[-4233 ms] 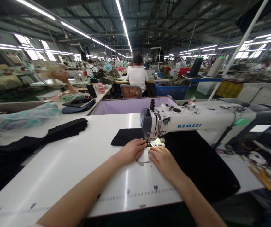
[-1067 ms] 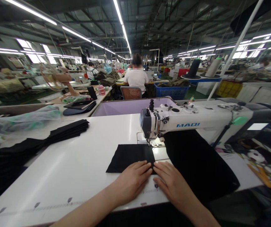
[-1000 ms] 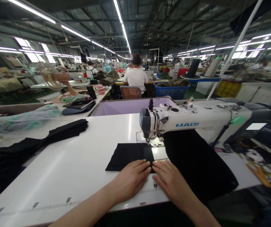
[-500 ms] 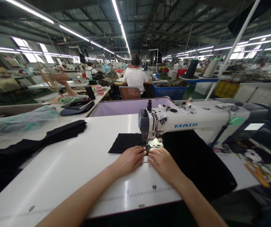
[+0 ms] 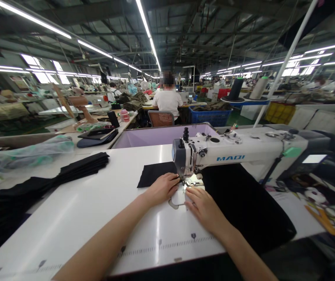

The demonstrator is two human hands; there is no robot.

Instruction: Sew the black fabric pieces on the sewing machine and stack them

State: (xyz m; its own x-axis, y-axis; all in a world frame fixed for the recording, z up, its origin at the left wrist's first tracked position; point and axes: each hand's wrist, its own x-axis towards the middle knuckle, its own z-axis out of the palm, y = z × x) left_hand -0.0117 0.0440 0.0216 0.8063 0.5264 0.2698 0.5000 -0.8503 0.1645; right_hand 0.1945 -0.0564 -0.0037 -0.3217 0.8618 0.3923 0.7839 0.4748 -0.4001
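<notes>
A piece of black fabric (image 5: 155, 174) lies on the white sewing table (image 5: 105, 218), its right end reaching the presser foot of the white sewing machine (image 5: 228, 153). My left hand (image 5: 165, 188) is closed at the fabric's near edge, left of the needle, fingertips on the cloth. My right hand (image 5: 202, 203) rests with fingers stretched flat on the bed by the lit metal plate (image 5: 195, 180), just right of the needle. A larger black cloth (image 5: 243, 199) spreads under the machine arm to the right; whether the two cloths join is hidden.
Folded black pieces (image 5: 82, 168) are stacked at the left. A lilac bin (image 5: 152, 134) stands behind the table. Thread cones (image 5: 236, 89) stand at the back right, yellow scissors (image 5: 321, 218) on the right side. Ahead, a person in a white shirt (image 5: 167, 100) sits facing away.
The black fabric has shifted away from me at the needle, baring the white bed between my hands. My left hand has moved slightly forward with it. The view has tilted up a little.
</notes>
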